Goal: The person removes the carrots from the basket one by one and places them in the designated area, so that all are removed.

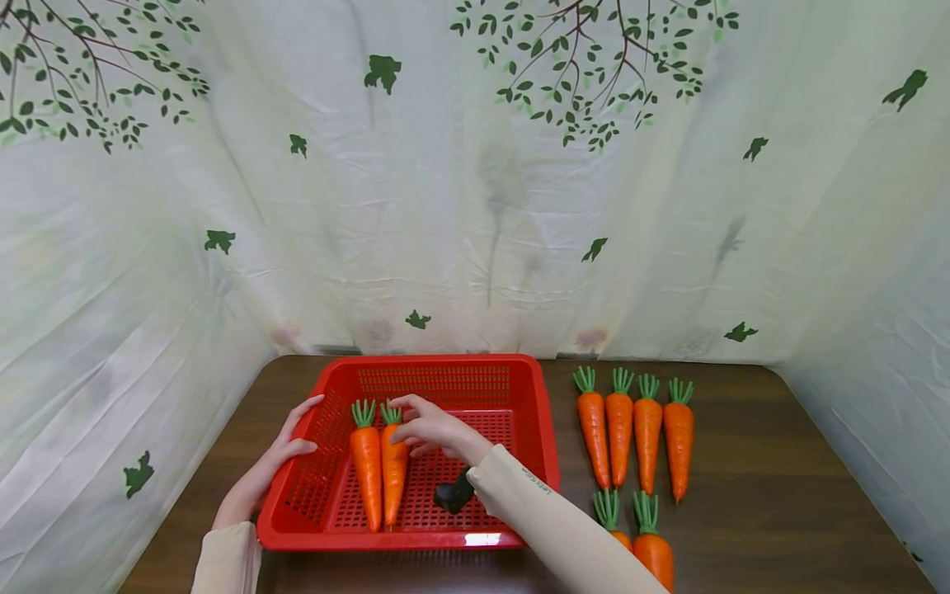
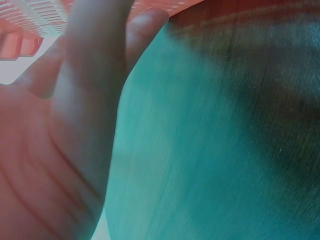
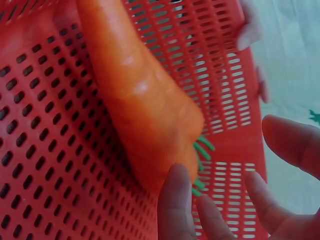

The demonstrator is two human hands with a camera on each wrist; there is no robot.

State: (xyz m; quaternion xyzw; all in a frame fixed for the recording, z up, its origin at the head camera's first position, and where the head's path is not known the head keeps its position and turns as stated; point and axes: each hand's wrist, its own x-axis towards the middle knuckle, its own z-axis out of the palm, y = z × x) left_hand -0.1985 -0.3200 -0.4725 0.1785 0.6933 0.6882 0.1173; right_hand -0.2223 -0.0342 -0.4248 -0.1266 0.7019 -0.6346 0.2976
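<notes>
A red slotted basket (image 1: 438, 360) stands on the brown table (image 1: 779, 495). Two orange carrots (image 1: 366, 466) (image 1: 393, 470) lie side by side in it, green tops to the back. My right hand (image 1: 416, 422) hovers over the right one's top with relaxed, spread fingers. In the right wrist view one fingertip (image 3: 175, 195) touches that carrot (image 3: 140, 100) near its green stub. My left hand (image 1: 285, 445) rests with straight fingers against the basket's left wall. The left wrist view shows its palm (image 2: 70, 130) beside the basket (image 2: 40, 15).
Several carrots (image 1: 634, 429) lie in a row on the table right of the basket, and two more (image 1: 653, 549) lie in front of them. A leaf-printed cloth (image 1: 475, 206) closes off the back and both sides.
</notes>
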